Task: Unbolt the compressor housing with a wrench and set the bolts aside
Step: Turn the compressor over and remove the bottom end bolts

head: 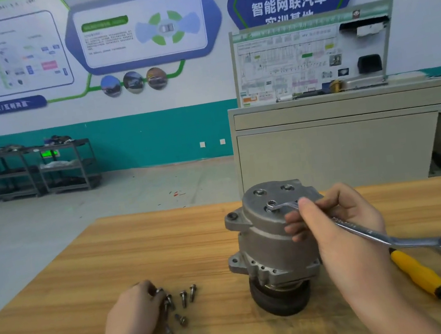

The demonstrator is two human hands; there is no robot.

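A grey metal compressor [270, 239] stands upright on its black pulley on the wooden table [86, 272]. My right hand [336, 224] grips a long silver wrench [396, 240] near its ring end, which sits over a bolt on the housing's top face [272, 205]. The wrench's other ring end sticks out to the right above the table. Several loose bolts [183, 298] lie on the table left of the compressor. My left hand [134, 314] rests there with its fingertips curled on one bolt [162, 294] at the edge of that group.
A yellow-handled tool [421, 274] lies on the table right of the compressor, under the wrench. Behind the table stand a grey cabinet [339, 146] with a training board, and dark shelving racks [28, 172] along the left wall.
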